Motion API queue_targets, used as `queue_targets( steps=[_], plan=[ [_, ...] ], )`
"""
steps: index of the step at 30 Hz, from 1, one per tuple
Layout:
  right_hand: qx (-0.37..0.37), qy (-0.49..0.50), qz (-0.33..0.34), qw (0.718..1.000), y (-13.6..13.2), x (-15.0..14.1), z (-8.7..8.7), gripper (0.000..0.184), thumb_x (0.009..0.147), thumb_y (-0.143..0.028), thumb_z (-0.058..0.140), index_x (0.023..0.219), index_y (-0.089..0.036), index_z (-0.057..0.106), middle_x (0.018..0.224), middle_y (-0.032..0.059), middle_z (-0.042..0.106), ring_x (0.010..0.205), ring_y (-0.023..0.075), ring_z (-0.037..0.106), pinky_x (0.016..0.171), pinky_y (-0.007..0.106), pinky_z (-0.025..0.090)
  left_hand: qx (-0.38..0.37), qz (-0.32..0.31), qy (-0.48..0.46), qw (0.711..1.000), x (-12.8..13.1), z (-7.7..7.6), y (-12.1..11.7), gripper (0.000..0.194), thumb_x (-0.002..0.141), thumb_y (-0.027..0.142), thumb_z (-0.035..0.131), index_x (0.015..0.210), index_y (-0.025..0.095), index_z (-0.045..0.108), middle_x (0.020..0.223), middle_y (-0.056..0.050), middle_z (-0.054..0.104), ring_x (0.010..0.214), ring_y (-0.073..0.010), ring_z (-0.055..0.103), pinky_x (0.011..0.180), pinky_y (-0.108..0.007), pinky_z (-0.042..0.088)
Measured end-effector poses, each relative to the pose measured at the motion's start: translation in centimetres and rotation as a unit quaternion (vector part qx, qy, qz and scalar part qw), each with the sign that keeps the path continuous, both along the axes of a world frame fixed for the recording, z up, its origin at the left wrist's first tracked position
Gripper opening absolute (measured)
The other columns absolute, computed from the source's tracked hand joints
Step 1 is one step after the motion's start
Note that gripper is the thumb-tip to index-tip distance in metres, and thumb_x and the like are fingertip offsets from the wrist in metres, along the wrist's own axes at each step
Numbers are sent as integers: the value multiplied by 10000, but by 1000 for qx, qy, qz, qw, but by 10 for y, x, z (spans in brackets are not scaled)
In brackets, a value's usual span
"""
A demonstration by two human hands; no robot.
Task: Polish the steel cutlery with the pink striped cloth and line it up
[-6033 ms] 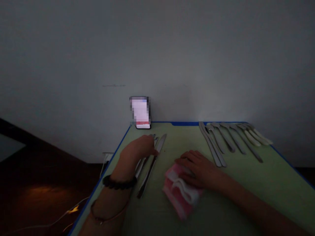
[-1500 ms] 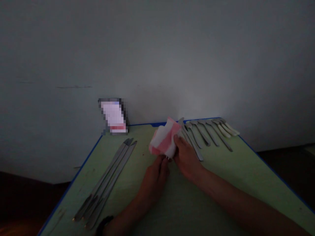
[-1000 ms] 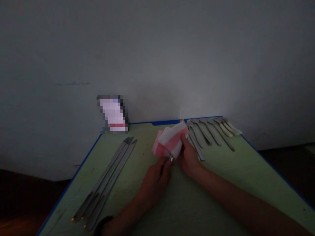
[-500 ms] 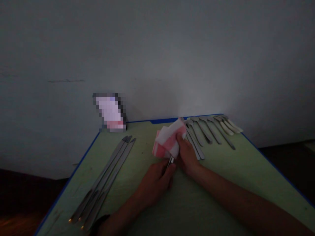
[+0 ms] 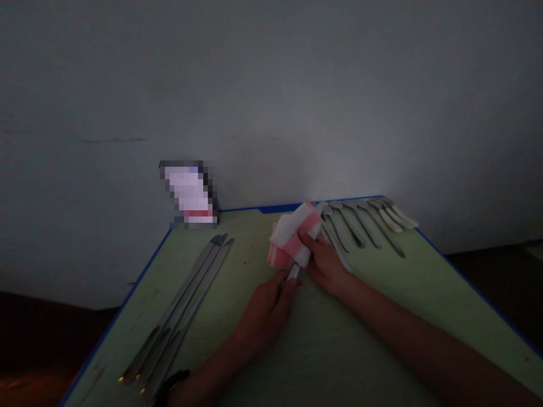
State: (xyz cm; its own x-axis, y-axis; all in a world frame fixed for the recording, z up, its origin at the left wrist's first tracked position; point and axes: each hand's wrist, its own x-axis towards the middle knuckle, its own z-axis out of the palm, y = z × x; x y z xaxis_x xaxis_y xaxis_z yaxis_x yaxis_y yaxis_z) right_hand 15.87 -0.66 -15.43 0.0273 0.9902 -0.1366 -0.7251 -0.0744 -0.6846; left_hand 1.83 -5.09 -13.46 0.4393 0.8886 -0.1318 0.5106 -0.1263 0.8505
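My right hand (image 5: 324,261) is closed around a pink and white cloth (image 5: 292,237), which is wrapped round a piece of metal cutlery (image 5: 293,273). Only a short silvery stretch of that cutlery shows below the cloth. My left hand (image 5: 266,308) pinches its lower end, fingers closed. Both hands are just above the middle of the green table (image 5: 373,316). The room is dim.
Several long knives (image 5: 186,305) lie side by side on the table's left part. A row of several spoons and other cutlery (image 5: 365,226) lies at the back right. A blurred-out phone (image 5: 189,193) leans on the wall. The table has a blue edge.
Six seconds ago my left hand was on the knives and my right lay on the cloth on the table. Now both hold cloth and cutlery; over the last second they shifted only slightly.
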Motion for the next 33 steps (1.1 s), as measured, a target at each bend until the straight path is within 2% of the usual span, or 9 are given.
queue_targets(
  steps=[3,7,13,16,22,27,30,33],
  plan=[
    [-8,38,-9,999,0,1,3,201,755,-320,635,907,-188,631,821,9,691,749,148,621,680,271,504,-14,15,-26,999,0,-1,0,325,899,413,338,908,170,553,621,30,489,564,-122,477,523,-220,352],
    [-3,90,-5,996,1,1,3,284,822,-422,527,966,-197,624,866,19,691,793,162,618,677,287,505,-30,21,-51,998,0,-2,1,322,901,429,340,879,171,532,605,42,456,547,-110,446,508,-211,341],
    [8,-7,7,1000,0,0,-5,217,743,-360,647,820,-158,632,749,16,678,669,135,590,635,254,471,-57,26,-78,995,0,-3,0,302,896,424,361,906,171,525,621,44,456,543,-104,443,499,-204,359],
    [19,-23,22,999,-2,1,-6,188,708,-308,682,809,-162,621,716,-2,663,624,118,573,615,242,460,-62,30,-83,994,-1,-5,0,312,895,433,363,922,171,529,614,45,455,539,-104,442,491,-204,356],
    [21,-14,19,999,-5,0,-2,138,689,-221,674,804,-167,622,714,-10,653,641,124,574,628,249,461,-46,41,-70,996,1,-4,3,362,879,476,366,883,169,557,584,44,448,504,-104,430,469,-213,334],
    [25,-32,53,998,-10,-1,3,226,646,-162,687,865,-164,632,755,-4,669,685,135,589,677,262,462,-35,65,-35,997,4,4,5,473,884,491,279,650,173,541,529,7,489,495,-132,480,488,-242,362],
    [19,-21,51,998,-10,-1,4,220,678,-220,680,888,-169,638,777,3,677,718,143,597,718,277,471,-15,74,-25,997,5,6,6,480,883,465,268,602,179,533,571,-24,543,552,-148,517,541,-253,393],
    [23,-4,39,999,-7,1,2,246,730,-324,650,925,-175,638,798,17,681,749,157,604,718,284,483,24,67,-4,997,3,3,6,426,855,453,330,634,182,573,592,-38,571,563,-160,522,546,-259,404]
  ],
)
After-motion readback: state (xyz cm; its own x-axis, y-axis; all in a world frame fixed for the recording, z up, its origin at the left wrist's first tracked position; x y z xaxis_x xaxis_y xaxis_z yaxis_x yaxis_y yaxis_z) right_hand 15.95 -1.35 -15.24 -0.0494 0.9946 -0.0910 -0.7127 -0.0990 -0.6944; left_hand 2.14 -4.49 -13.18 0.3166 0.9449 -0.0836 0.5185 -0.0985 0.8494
